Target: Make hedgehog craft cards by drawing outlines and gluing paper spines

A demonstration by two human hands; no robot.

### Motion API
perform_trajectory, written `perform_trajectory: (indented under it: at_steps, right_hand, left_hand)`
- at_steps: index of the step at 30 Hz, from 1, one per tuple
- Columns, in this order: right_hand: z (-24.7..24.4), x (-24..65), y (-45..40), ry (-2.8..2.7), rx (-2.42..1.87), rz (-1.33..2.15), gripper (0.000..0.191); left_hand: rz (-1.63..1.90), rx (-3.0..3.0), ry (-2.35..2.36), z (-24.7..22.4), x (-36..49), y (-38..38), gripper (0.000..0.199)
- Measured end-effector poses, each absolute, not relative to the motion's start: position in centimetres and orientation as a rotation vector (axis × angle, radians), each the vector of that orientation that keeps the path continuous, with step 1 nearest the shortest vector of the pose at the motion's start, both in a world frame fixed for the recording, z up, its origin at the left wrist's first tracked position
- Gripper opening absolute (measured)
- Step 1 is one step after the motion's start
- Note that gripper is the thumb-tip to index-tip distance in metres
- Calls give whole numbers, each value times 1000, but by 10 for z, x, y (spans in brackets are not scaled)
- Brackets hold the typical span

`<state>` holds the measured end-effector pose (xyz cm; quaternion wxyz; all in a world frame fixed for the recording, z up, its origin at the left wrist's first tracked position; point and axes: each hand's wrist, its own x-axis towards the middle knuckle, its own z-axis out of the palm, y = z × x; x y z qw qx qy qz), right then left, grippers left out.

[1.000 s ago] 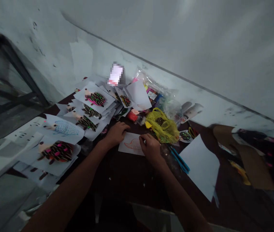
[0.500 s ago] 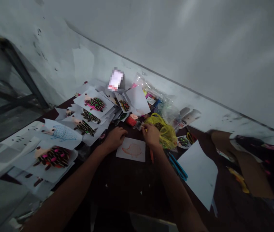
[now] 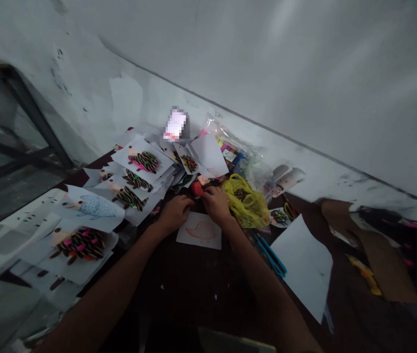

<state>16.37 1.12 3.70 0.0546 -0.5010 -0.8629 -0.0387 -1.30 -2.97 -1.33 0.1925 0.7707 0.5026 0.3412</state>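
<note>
1. The red piece (image 3: 196, 189) lay just beyond the hands and between them, nearer the right hand. Its long axis could not be made out.
2. The left hand (image 3: 173, 214) was half curled, knuckles up, and its fingers reached toward the right hand. The right hand (image 3: 215, 205) was curled more tightly, just beside the red piece. Whether either hand had hold of anything could not be told.
3. One sheet (image 3: 199, 231) with an orange outline lay on the dark table (image 3: 193, 289), on the near side of the hands, its long axis running left to right.
4. To the left lay at least six spiky animal cards (image 3: 144, 162) and one card with a blue outline (image 3: 94, 207). To the right lay one yellow bag (image 3: 245, 203), one pair of blue scissors (image 3: 270, 260) and one blank sheet (image 3: 304, 264).
</note>
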Motion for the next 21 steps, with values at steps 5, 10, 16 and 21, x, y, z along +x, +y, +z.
perform_trajectory:
  at_steps: [5, 10, 16, 21]
  right_hand:
    - [43, 171, 22, -2354, -1558, -106, 26]
    - [56, 203, 34, -2169, -1851, -199, 28]
    - [56, 202, 33, -2307, -1831, -164, 26]
    - [50, 164, 43, -2447, -1814, -195, 30]
  left_hand:
    - [957, 2130, 1431, -15, -13, -28, 28]
    - [1014, 2075, 1420, -15, -14, -27, 29]
    - [1004, 2083, 1417, -14, -11, -29, 29]
    - [997, 2119, 1354, -14, -11, -31, 33]
